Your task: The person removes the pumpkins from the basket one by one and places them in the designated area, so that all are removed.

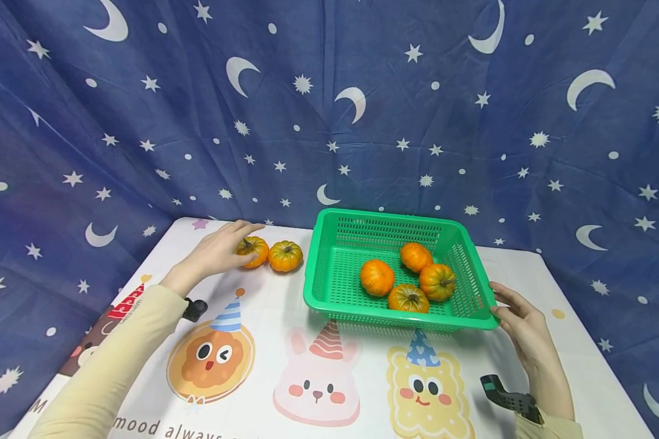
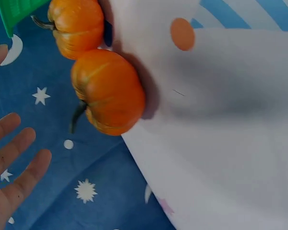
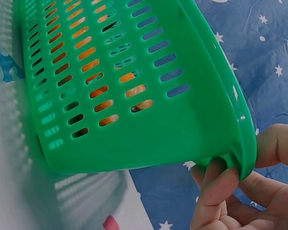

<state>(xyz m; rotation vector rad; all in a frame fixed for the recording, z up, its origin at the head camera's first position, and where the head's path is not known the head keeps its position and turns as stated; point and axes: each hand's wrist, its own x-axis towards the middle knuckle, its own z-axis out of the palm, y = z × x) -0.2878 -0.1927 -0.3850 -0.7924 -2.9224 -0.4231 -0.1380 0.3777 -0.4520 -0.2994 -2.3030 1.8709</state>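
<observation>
My left hand [image 1: 216, 251] is spread beside two small orange pumpkins at the table's back left, its fingers extended over the nearer pumpkin [image 1: 259, 249]. In the left wrist view that pumpkin [image 2: 110, 91] shows a gap from the fingers. The other pumpkin [image 1: 285, 257] sits just to its right. A green plastic basket [image 1: 379, 214] with slotted sides holds several pumpkins [image 1: 377, 278]. At the basket's right end, my right hand [image 1: 527, 326] grips the rim; in the right wrist view the fingers [image 3: 220, 191] curl under the rim's corner.
A white tablecloth [image 1: 285, 360] printed with cartoon party figures covers the table. Behind it hangs a dark blue curtain [image 1: 384, 146] with moons and stars, close along the table's back edge. A black wrist device [image 1: 511, 399] is strapped on the right wrist.
</observation>
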